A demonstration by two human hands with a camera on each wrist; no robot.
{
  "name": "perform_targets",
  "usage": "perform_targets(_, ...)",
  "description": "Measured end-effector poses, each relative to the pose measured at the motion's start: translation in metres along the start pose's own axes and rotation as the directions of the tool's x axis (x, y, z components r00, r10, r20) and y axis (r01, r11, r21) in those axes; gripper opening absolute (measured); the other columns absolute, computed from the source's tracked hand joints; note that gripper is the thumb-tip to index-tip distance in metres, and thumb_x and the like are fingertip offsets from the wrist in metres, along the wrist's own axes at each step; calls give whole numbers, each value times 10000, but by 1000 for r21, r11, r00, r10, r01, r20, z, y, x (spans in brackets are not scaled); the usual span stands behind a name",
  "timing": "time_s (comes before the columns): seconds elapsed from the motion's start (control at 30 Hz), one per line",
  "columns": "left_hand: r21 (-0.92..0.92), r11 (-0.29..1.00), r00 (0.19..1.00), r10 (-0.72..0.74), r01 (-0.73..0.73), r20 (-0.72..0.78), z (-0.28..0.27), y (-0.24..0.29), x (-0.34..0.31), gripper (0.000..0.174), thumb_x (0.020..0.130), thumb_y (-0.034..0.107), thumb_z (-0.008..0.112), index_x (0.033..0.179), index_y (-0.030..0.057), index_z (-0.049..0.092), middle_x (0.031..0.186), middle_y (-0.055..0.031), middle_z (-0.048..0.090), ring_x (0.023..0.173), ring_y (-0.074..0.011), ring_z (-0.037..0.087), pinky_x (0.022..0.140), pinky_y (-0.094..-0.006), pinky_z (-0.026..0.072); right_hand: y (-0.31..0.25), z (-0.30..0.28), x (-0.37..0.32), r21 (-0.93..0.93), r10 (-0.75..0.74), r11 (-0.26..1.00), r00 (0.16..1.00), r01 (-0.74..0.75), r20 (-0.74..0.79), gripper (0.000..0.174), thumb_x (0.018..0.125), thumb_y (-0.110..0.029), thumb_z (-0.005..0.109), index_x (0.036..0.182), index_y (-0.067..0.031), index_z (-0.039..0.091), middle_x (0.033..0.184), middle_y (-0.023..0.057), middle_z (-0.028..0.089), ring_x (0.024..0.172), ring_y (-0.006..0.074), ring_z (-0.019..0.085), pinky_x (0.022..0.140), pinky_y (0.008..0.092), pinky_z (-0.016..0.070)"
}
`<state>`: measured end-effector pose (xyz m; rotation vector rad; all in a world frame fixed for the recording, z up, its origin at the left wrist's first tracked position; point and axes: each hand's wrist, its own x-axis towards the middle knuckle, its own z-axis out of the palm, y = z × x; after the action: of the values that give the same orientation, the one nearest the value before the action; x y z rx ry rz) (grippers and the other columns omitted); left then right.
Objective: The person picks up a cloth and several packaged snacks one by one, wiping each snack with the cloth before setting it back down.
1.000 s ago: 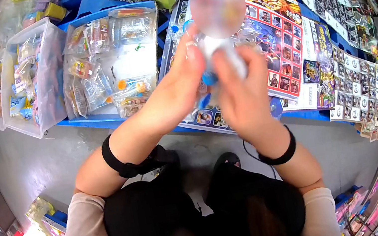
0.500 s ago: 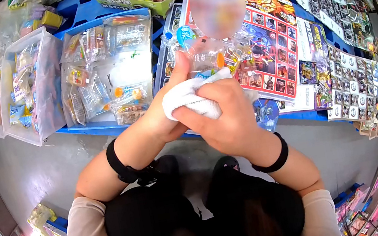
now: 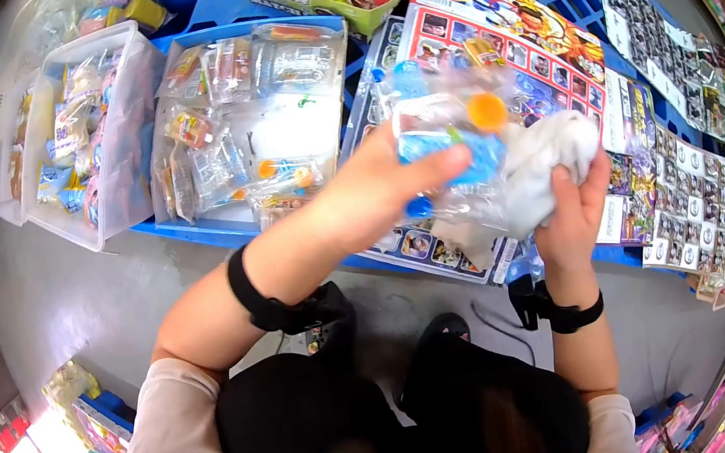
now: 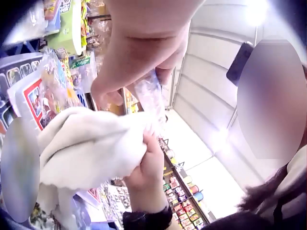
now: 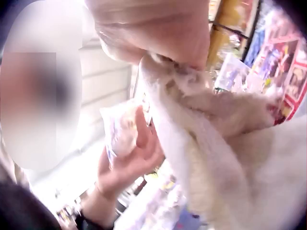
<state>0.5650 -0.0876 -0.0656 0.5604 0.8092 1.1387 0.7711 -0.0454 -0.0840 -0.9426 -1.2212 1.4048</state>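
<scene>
My left hand point(image 3: 376, 190) holds a clear plastic packet point(image 3: 481, 157), its thumb lying across the blue label. An orange cap or disc shows through the film. In the left wrist view, part of the clear packet point(image 4: 151, 93) hangs below the fingers. My right hand point(image 3: 574, 213) grips a bunched white cloth point(image 3: 554, 159) just right of the packet, and the two overlap in the head view. Folds of the cloth point(image 5: 192, 139) fill much of the right wrist view. There the left hand point(image 5: 127, 167) stands beyond it with the packet point(image 5: 122, 132) against its palm.
A shallow box point(image 3: 286, 123) of bagged sweets lies on the blue pallet table point(image 3: 197, 3). Left of it stands a clear plastic bin point(image 3: 117, 182) of small packets. A green carton point(image 3: 360, 18) is behind. Printed sticker sheets point(image 3: 561, 60) spread under and right of the hands.
The cloth was wrapped at the left hand with the right hand over it. Now the hands are apart, the right hand has moved right with the cloth, and the left holds the packet up.
</scene>
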Motion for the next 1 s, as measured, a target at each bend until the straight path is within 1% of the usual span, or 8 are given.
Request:
perform_targets(0.33,-212,947,966,256,-243,36,36,-7,27,549,897,268,534,1308,14,274,1221,-89,457,1135,-163,425,959,-320,359,-9,15,-37,158,273,940,944,-302,184,660,709,-96,501,1317,-30,251,1290,166,388,1145,275,457,990,404,345)
perform_targets(0.53,95,972,965,225,-213,-132,13,-19,58,580,846,291,604,1269,5,328,1172,-140,502,1092,-198,477,916,-310,385,-23,-50,-31,-118,203,979,781,-166,590,283,666,47,493,940,-20,482,949,144,563,836,205,533,763,326,418)
perform_targets(0.6,611,787,961,102,80,-257,-3,-27,71,728,754,371,677,1266,-7,324,1118,-215,530,1075,-275,515,891,-341,411,-33,-45,-34,-120,219,976,795,-184,565,244,675,-10,532,907,-30,459,923,159,555,814,206,520,736,315,416)
perform_targets(0.63,608,790,960,103,80,-260,-2,-13,69,728,754,371,677,1266,-7,324,1118,-215,530,1075,-275,515,891,-341,411,-36,-44,-34,-119,233,973,811,-200,537,234,684,-66,571,873,-39,435,897,174,547,792,208,508,708,304,414)
perform_targets(0.7,863,462,978,-72,205,-194,-12,13,57,814,714,354,718,1280,-44,291,1265,-246,432,1156,-297,460,936,-371,388,-33,-46,-34,-136,220,975,814,-174,538,233,681,-62,564,877,-38,439,902,175,549,795,207,507,712,304,412)
perform_targets(0.73,933,359,983,167,15,-80,-26,12,50,749,715,324,714,1264,-25,343,1206,-230,487,1111,-325,492,916,-383,405,-31,-47,-34,-149,202,978,819,-143,537,233,678,-58,556,880,-37,442,907,175,551,798,207,506,715,304,410)
perform_targets(0.83,991,132,995,92,15,-28,-64,57,27,374,736,289,695,992,44,574,937,-95,611,842,-219,584,734,-322,469,-31,-46,-29,-135,157,986,787,-95,596,244,666,-45,537,894,-33,453,922,172,552,792,207,504,717,307,409)
perform_targets(1.0,918,-378,916,-314,121,-250,-110,61,-15,326,743,299,673,906,37,571,878,-129,615,796,-305,592,671,-370,467,-31,-36,-25,-129,157,987,751,-95,642,298,655,0,498,951,-23,478,935,165,555,807,214,511,736,313,410)
